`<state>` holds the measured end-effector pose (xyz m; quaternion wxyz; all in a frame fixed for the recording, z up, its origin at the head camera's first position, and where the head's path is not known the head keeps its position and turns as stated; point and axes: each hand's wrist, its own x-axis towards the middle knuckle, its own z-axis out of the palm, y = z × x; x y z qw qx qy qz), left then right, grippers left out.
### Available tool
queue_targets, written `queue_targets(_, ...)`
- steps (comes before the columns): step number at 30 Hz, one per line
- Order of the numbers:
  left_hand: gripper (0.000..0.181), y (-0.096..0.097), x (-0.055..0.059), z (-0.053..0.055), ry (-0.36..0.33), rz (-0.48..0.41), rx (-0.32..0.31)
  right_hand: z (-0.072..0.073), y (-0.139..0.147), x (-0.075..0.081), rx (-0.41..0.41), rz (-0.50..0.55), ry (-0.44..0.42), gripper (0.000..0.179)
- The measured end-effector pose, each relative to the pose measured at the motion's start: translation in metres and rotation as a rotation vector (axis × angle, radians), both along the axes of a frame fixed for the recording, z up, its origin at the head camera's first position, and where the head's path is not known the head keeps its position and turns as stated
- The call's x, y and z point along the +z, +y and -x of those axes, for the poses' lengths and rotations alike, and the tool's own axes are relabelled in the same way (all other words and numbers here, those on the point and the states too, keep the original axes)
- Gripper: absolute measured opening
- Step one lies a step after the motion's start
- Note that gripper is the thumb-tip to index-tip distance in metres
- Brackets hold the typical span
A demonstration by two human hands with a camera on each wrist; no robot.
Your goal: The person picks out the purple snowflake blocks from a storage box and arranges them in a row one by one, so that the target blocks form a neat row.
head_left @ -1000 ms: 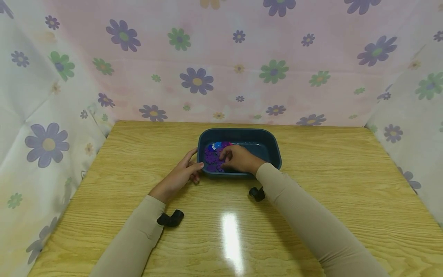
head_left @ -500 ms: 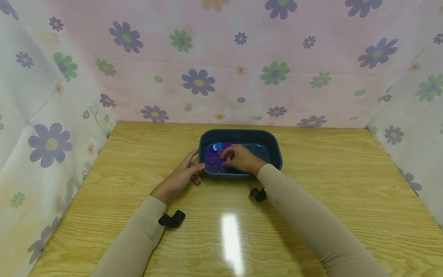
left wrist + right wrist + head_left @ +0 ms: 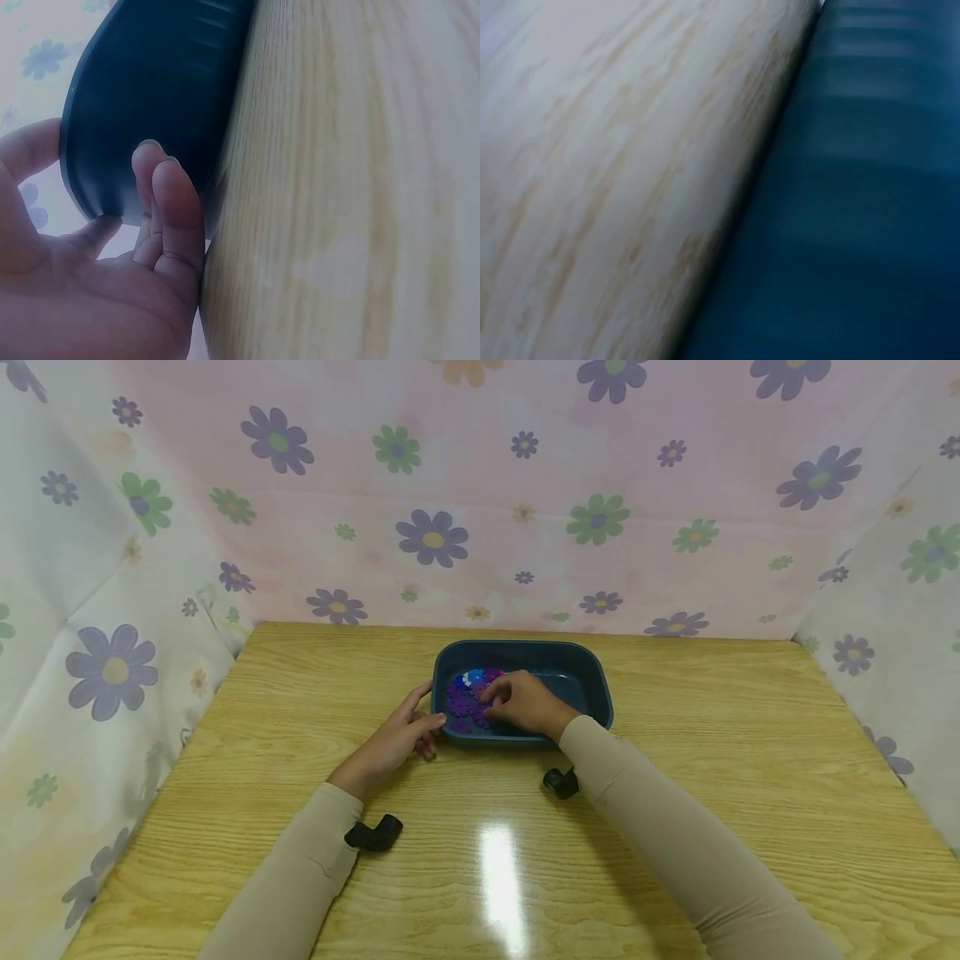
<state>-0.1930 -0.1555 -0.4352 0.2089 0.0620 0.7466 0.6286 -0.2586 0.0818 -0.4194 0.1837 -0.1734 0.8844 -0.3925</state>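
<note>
A dark blue plastic tub (image 3: 577, 660) stands on the table. In its left part lie several purple notched, snowflake-like discs (image 3: 460, 705), with a few blue and white ones (image 3: 472, 677) behind them. My left hand (image 3: 393, 739) grips the tub's left front corner, thumb on the rim; in the left wrist view the hand (image 3: 112, 277) has two fingers bent beside the outer wall. Inside the tub, my right hand (image 3: 525, 703) has thumb and index finger curled down at the purple discs. Whether a disc sits between those fingertips is too small to tell.
The wood-grain table (image 3: 712, 735) reaches back to a flowered cloth wall (image 3: 517, 543), with more cloth at both sides. Black wrist mounts (image 3: 375, 833) stick out from both sleeves. The right wrist view shows only the tub's outer wall (image 3: 870, 225) and the tabletop.
The right hand's fingers shift slightly among the purple discs. The left hand keeps its place on the tub. The whole head view drifts a little.
</note>
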Motion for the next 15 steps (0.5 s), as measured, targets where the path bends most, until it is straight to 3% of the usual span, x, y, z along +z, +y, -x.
queue_targets(15, 0.069, 0.0019, 0.0003, -0.002, -0.003, -0.008, 0.021, -0.0037, 0.0045, 0.007, -0.039, 0.052, 0.004, 0.01)
